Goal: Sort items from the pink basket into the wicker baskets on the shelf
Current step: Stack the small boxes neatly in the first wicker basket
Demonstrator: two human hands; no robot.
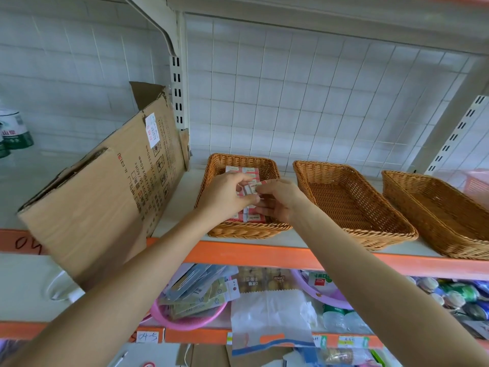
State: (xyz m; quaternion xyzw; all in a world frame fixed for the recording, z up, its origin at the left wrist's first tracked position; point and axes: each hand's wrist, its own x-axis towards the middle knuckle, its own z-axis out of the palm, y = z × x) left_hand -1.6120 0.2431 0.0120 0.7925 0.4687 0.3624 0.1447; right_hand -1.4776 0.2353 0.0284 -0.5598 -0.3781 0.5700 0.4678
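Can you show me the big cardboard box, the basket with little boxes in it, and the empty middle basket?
cardboard box (111,202), head view, on its broad side.
left wicker basket (246,230), head view, on its front rim.
middle wicker basket (344,205), head view, on its bare floor.

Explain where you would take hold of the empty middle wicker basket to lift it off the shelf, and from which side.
Grip the braided near rim of the middle basket, coming from the front, thumb outside, fingers hooked inside. That short end sits at the shelf's orange edge, facing you, while the left basket and right basket flank its long sides. Being empty, it is probably light.
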